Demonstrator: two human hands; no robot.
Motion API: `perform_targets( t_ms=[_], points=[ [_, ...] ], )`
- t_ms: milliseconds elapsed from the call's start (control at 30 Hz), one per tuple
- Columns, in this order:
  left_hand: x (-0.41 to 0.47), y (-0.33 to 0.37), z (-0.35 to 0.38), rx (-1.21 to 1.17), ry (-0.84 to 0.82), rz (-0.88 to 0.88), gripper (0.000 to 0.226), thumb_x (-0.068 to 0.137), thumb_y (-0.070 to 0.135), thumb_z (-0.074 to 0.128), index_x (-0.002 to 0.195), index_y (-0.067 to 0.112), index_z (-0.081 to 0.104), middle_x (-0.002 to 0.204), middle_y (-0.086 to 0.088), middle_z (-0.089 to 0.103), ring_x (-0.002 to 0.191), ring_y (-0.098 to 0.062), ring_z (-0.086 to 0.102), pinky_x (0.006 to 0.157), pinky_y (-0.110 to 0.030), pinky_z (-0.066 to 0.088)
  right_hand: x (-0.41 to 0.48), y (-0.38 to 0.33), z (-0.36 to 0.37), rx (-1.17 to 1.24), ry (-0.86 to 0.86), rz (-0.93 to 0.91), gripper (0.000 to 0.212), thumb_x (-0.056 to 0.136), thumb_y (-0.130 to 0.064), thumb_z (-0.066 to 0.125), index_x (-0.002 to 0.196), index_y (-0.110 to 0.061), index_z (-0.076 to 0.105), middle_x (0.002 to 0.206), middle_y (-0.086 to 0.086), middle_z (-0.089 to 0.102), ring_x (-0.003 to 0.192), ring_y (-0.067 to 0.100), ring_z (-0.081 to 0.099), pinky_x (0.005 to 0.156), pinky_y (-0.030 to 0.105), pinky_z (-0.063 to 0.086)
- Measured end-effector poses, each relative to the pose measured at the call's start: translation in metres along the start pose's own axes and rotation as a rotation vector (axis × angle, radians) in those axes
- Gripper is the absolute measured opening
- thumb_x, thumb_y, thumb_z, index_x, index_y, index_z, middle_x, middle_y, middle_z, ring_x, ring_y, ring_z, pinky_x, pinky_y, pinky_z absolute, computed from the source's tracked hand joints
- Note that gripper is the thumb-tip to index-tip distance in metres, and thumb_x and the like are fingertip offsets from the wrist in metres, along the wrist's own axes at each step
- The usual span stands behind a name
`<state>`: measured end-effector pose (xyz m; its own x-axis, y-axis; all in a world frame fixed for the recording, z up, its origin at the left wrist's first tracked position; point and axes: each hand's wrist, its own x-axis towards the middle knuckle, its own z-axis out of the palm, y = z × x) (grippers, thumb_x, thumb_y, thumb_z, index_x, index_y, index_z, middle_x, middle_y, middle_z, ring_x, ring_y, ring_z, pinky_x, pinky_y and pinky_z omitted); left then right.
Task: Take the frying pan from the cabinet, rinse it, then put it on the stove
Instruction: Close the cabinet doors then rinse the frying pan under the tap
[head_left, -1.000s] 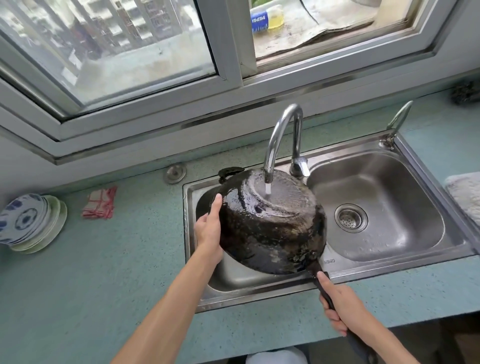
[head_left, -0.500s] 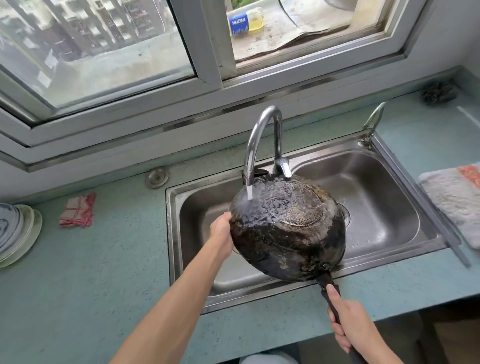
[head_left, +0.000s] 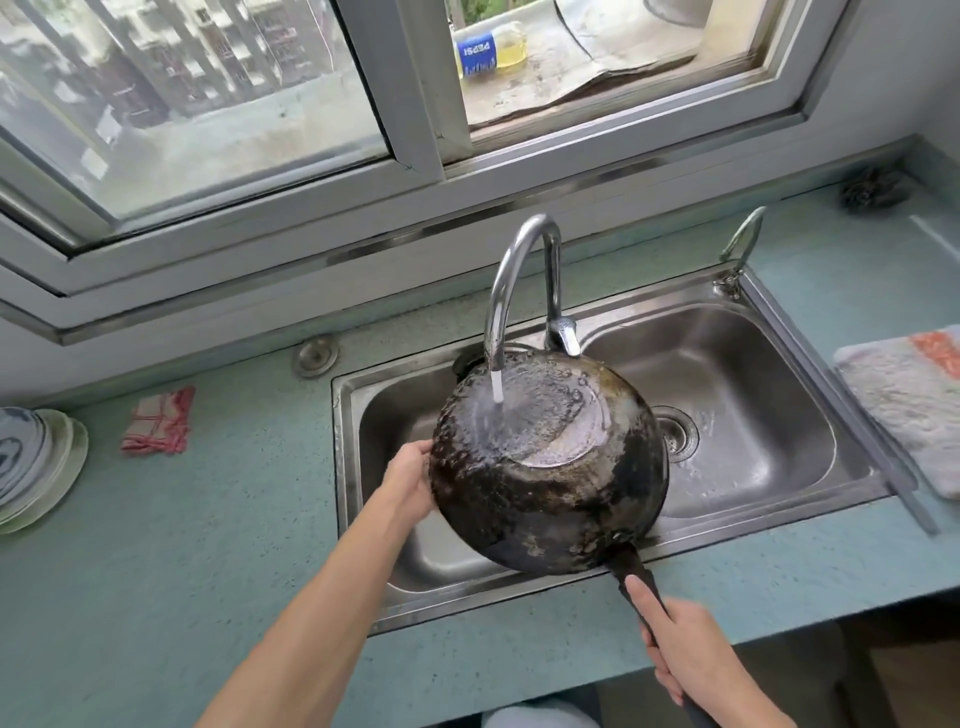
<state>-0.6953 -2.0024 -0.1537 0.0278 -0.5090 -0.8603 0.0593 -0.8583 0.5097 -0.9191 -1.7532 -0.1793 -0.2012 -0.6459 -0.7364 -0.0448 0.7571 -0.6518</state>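
The black frying pan (head_left: 550, 467) is upside down over the double steel sink (head_left: 779, 499), its scorched bottom facing me. Water runs from the curved tap (head_left: 519, 280) onto the pan's flat base. My right hand (head_left: 696, 649) grips the pan's long black handle at the sink's front edge. My left hand (head_left: 410, 480) holds the pan's left rim over the left basin. The pan's inside is hidden.
The teal counter (head_left: 208, 545) carries stacked plates (head_left: 36, 467) at far left, a red checked cloth (head_left: 158, 421), a white cloth (head_left: 914, 405) at right and a dark scrubber (head_left: 872, 187) at the back right. A window with a bottle (head_left: 488, 52) on its sill lies behind.
The pan has shifted a little, so the water stream now lands on the flat base instead of the left edge. Both hands keep their hold.
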Motion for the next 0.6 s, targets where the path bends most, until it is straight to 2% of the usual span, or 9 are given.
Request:
perform_targets(
  t_ms=[33, 67, 167, 267, 333, 433, 533, 600],
  points=[
    [0.000, -0.002, -0.005, 0.018, 0.014, 0.005, 0.050, 0.102, 0.017, 0.037, 0.057, 0.007, 0.056, 0.037, -0.002, 0.057, 0.031, -0.015, 0.056, 0.037, -0.018, 0.044, 0.000, -0.001, 0.001, -0.020, 0.003, -0.012, 0.060, 0.083, -0.067, 0.052, 0.058, -0.012, 0.049, 0.045, 0.006, 0.043, 0.035, 0.019, 0.039, 0.040, 0.027, 0.036],
    [-0.001, -0.004, -0.012, 0.025, 0.028, -0.002, 0.044, 0.102, 0.024, 0.042, 0.064, 0.008, 0.056, 0.039, -0.002, 0.058, 0.033, -0.015, 0.057, 0.038, -0.019, 0.044, 0.000, -0.002, 0.003, -0.041, 0.004, -0.023, 0.060, 0.081, -0.069, 0.052, 0.057, -0.013, 0.049, 0.044, 0.006, 0.045, 0.035, 0.020, 0.040, 0.041, 0.028, 0.037],
    [0.001, -0.009, -0.029, -0.002, 0.033, -0.045, 0.045, 0.096, 0.046, 0.052, 0.085, 0.003, 0.059, 0.072, -0.012, 0.068, 0.067, -0.024, 0.062, 0.060, -0.034, 0.049, 0.003, -0.005, 0.008, -0.123, -0.007, -0.048, 0.065, 0.076, -0.077, 0.049, 0.056, -0.015, 0.050, 0.044, 0.004, 0.050, 0.034, 0.022, 0.046, 0.041, 0.030, 0.041],
    [0.003, -0.012, -0.048, 0.011, 0.040, -0.087, 0.063, 0.086, 0.062, 0.058, 0.099, 0.001, 0.060, 0.095, -0.015, 0.064, 0.084, -0.029, 0.061, 0.076, -0.041, 0.051, 0.006, -0.009, 0.013, -0.167, -0.016, -0.083, 0.068, 0.073, -0.081, 0.049, 0.055, -0.015, 0.051, 0.044, 0.003, 0.050, 0.034, 0.022, 0.048, 0.040, 0.030, 0.041],
    [0.000, -0.013, -0.057, 0.009, 0.057, -0.090, 0.068, 0.083, 0.067, 0.058, 0.103, 0.002, 0.061, 0.099, -0.016, 0.064, 0.089, -0.030, 0.061, 0.077, -0.042, 0.051, 0.007, -0.013, 0.017, -0.195, -0.015, -0.109, 0.068, 0.074, -0.080, 0.050, 0.055, -0.015, 0.051, 0.044, 0.002, 0.050, 0.033, 0.023, 0.049, 0.039, 0.029, 0.041],
    [0.000, -0.013, -0.065, -0.008, 0.094, -0.096, 0.067, 0.083, 0.068, 0.055, 0.098, 0.003, 0.062, 0.094, -0.016, 0.065, 0.086, -0.029, 0.060, 0.074, -0.039, 0.049, 0.012, -0.018, 0.022, -0.294, -0.004, -0.152, 0.066, 0.079, -0.078, 0.048, 0.054, -0.016, 0.051, 0.043, 0.004, 0.051, 0.034, 0.019, 0.054, 0.040, 0.026, 0.043],
    [-0.002, -0.012, -0.066, -0.040, 0.096, -0.101, 0.064, 0.085, 0.068, 0.051, 0.092, 0.006, 0.063, 0.095, -0.014, 0.067, 0.086, -0.028, 0.060, 0.075, -0.039, 0.046, 0.020, -0.023, 0.023, -0.406, 0.015, -0.203, 0.070, 0.075, -0.085, 0.040, 0.053, -0.019, 0.046, 0.045, 0.001, 0.049, 0.040, 0.012, 0.049, 0.051, 0.029, 0.045],
    [-0.003, -0.014, -0.065, -0.076, 0.059, -0.115, 0.067, 0.087, 0.070, 0.045, 0.098, 0.007, 0.065, 0.104, -0.015, 0.069, 0.092, -0.029, 0.061, 0.078, -0.039, 0.045, 0.025, -0.026, 0.022, -0.447, 0.028, -0.225, 0.070, 0.070, -0.088, 0.038, 0.053, -0.020, 0.043, 0.047, -0.002, 0.045, 0.043, 0.010, 0.044, 0.053, 0.030, 0.040]
  ],
)
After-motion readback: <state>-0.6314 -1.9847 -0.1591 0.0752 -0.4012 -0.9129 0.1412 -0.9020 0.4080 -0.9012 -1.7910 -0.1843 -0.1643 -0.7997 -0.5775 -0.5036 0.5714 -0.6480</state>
